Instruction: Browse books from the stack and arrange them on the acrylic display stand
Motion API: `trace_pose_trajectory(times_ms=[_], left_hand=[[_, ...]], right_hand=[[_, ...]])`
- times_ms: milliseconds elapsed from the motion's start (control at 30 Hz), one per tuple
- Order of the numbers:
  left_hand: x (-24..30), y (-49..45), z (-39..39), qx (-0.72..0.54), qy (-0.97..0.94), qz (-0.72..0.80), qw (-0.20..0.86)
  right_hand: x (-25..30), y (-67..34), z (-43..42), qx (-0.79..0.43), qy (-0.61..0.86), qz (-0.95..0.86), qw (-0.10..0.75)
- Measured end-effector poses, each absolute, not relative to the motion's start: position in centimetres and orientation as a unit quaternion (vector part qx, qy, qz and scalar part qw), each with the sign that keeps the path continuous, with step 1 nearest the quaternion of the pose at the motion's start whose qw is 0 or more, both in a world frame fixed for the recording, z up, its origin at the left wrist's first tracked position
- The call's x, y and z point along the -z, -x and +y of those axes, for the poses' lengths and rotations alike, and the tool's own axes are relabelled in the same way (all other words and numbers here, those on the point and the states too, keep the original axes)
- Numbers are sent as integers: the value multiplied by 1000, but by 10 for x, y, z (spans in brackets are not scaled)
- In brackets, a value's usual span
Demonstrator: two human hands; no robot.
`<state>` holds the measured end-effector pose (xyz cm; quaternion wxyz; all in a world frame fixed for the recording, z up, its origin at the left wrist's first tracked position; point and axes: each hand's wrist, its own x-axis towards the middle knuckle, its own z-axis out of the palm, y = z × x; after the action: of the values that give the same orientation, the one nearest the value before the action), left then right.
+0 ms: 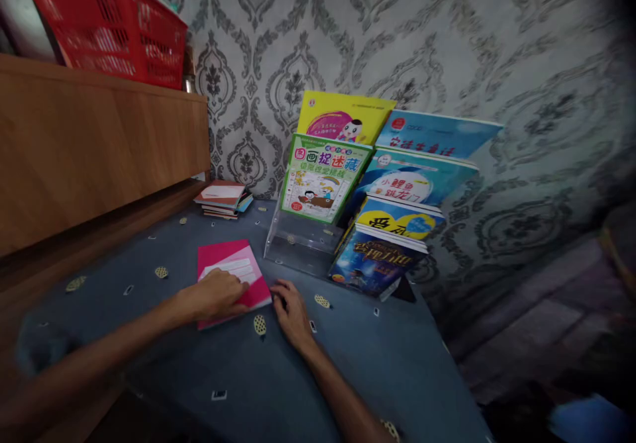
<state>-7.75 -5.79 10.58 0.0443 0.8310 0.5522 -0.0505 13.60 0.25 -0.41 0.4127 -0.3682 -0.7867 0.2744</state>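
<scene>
A pink book [213,253] with a paler pink panel lies flat on the blue patterned tablecloth. My left hand [218,295] rests on top of its cover, palm down and fingers reaching right, partly hiding it. At the book's right edge is my right hand [291,312], its fingers bent and the thumb apart; the fingertips are at the lower right corner. Neither hand is seen wrapped round anything. Just behind my right hand stands a clear display rack [298,244] holding a green picture book [322,181] and a yellow book [342,115].
Several books, with a dark blue one [375,261] in front, stand in tiers on the right. A small stack of books [223,195] lies at the back left. A wooden cabinet [99,158] with a red basket [109,29] borders the left; papered wall [253,98] is behind.
</scene>
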Motion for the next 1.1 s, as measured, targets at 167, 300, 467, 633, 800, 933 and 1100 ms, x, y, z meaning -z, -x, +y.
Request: trace_pose_trajectory(times_ms=[167,300,467,633,800,933,1100], left_hand=[[-102,93,-39,-10,-813,577,82],[-72,126,-13,-31,-725,688,1],[-36,141,-6,-80,-710,700,-18],[-16,133,-13,-164,-739,653,-12],[-11,116,-26,-176,-775,606,16],[-10,98,-36,-177,-803,569,33],[-10,69,-36,-180,-841,507,52]], right_hand=[[6,-137,4,-279,372,-780,419],[4,-138,4,-280,374,-788,401],[0,-139,3,-278,368,-796,392],[-7,-144,4,-289,373,-794,383],[-14,-156,2,-284,377,-799,372],[-14,-161,-6,-250,361,-830,345],[-15,-162,-13,-189,349,-871,288]])
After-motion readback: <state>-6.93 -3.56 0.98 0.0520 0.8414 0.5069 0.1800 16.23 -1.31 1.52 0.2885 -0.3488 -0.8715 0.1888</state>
